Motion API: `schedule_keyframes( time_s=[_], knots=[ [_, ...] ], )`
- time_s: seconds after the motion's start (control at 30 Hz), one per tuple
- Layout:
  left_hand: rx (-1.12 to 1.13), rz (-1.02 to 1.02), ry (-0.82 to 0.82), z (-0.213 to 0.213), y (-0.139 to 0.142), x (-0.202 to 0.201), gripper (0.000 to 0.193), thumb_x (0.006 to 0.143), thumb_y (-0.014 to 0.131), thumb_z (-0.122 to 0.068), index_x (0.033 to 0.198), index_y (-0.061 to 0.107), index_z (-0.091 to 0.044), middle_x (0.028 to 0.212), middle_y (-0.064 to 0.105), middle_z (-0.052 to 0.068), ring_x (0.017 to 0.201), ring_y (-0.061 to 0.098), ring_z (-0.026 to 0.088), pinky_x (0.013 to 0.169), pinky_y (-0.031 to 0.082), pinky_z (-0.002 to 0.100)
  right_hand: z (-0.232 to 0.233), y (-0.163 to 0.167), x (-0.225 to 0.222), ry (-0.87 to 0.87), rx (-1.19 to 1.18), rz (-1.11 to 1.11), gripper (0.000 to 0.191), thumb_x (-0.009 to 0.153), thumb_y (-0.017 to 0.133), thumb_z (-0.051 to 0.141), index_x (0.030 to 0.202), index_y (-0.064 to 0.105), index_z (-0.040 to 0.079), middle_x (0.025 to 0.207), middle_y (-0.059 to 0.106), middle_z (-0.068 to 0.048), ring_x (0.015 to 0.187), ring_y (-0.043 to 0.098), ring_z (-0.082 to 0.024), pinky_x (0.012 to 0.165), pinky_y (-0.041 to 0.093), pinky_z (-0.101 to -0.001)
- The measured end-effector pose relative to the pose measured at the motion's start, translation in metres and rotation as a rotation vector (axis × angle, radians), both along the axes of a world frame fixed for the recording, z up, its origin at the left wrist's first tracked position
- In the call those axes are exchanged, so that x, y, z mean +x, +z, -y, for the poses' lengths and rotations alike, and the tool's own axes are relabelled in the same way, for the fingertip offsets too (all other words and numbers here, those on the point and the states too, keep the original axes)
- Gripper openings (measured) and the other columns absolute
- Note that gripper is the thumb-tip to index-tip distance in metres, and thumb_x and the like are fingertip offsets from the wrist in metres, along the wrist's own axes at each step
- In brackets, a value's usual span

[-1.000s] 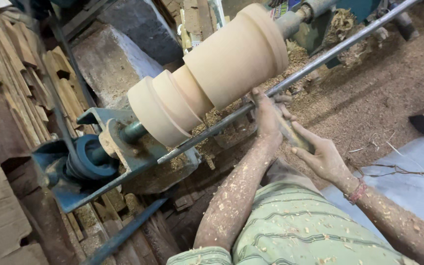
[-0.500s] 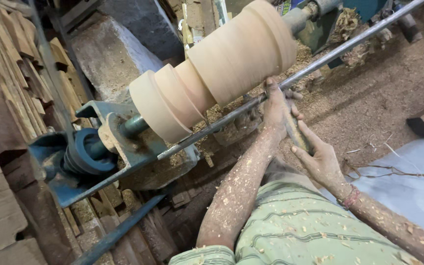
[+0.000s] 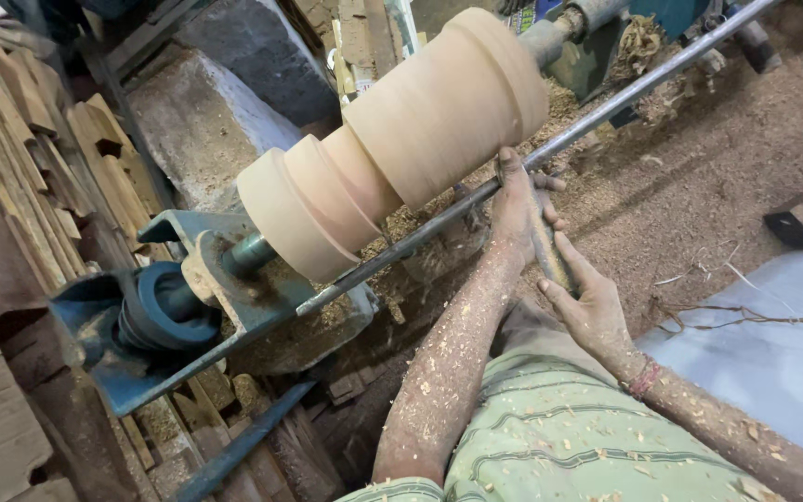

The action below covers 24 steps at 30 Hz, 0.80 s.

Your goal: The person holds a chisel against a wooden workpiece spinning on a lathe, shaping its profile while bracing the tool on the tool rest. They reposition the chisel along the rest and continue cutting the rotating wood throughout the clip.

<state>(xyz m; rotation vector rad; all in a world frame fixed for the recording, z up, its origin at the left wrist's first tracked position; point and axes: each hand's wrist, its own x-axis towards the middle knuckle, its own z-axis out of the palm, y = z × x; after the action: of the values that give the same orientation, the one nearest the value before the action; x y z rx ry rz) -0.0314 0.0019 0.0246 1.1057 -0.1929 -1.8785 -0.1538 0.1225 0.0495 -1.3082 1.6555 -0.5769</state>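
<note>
Closest to us is our right hand (image 3: 587, 302), fingers wrapped shut around the back end of a turning tool (image 3: 546, 246), the handle angled up and away from our lap toward the lathe. A bit further along the same tool sits our left hand (image 3: 513, 200), fingers curled down over the shaft and pinning it onto the steel tool rest bar (image 3: 606, 107), which runs diagonally from lower left to upper right. So the left hand is the nearer one to the wood, right at the bar. Just past those fingers, touching distance beyond the bar, is the wooden workpiece (image 3: 401, 139), a pale stepped cylinder whose long axis lies parallel to the bar, so the tool meets it roughly crosswise. We can't see the tool's tip, the left hand hides it. Further left is the blue lathe headstock (image 3: 155, 311), and sawdust (image 3: 699, 186) covers the floor behind.
</note>
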Motion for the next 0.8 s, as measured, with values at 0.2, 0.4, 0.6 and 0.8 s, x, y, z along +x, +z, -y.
schedule_keyframes(
  time_s=[0.2, 0.4, 0.6, 0.8],
  knots=[
    [-0.053, -0.017, -0.020, 0.004, -0.005, 0.001, 0.097, 0.079, 0.043, -0.092, 0.101, 0.058, 0.001, 0.069, 0.056, 0.004, 0.045, 0.049, 0.009, 0.041, 0.051, 0.028, -0.002, 0.005, 0.015, -0.014, -0.153, 0.032, 0.077, 0.089, 0.071, 0.011, 0.160, 0.040, 0.013, 0.105, 0.069, -0.005, 0.069, 0.055, -0.007, 0.063, 0.051, -0.0255],
    [-0.055, -0.123, -0.019, 0.007, -0.017, 0.003, 0.099, 0.082, 0.048, -0.090, 0.113, 0.051, 0.004, 0.076, 0.061, 0.006, 0.048, 0.051, 0.008, 0.041, 0.051, 0.028, -0.002, 0.015, 0.030, -0.142, -0.032, 0.085, 0.077, 0.090, 0.071, 0.011, 0.161, 0.041, 0.017, 0.088, 0.063, -0.003, 0.062, 0.050, -0.007, 0.056, 0.047, -0.0257],
    [-0.056, -0.094, -0.055, 0.014, -0.016, 0.005, 0.107, 0.073, 0.048, -0.091, 0.141, 0.038, -0.009, 0.079, 0.062, 0.006, 0.047, 0.050, 0.007, 0.040, 0.049, 0.027, -0.003, 0.014, 0.038, -0.188, 0.012, 0.094, 0.078, 0.089, 0.070, 0.011, 0.161, 0.039, 0.018, 0.079, 0.061, -0.002, 0.057, 0.050, -0.008, 0.052, 0.047, -0.0278],
    [-0.048, -0.050, 0.018, -0.001, -0.015, 0.009, 0.099, 0.082, 0.048, -0.088, 0.134, 0.041, -0.004, 0.084, 0.060, 0.007, 0.054, 0.053, 0.009, 0.047, 0.053, 0.030, -0.006, 0.009, 0.018, 0.027, -0.211, -0.024, 0.072, 0.089, 0.072, 0.015, 0.155, 0.044, 0.008, 0.108, 0.073, -0.014, 0.085, 0.067, -0.014, 0.079, 0.055, -0.0327]
  ],
)
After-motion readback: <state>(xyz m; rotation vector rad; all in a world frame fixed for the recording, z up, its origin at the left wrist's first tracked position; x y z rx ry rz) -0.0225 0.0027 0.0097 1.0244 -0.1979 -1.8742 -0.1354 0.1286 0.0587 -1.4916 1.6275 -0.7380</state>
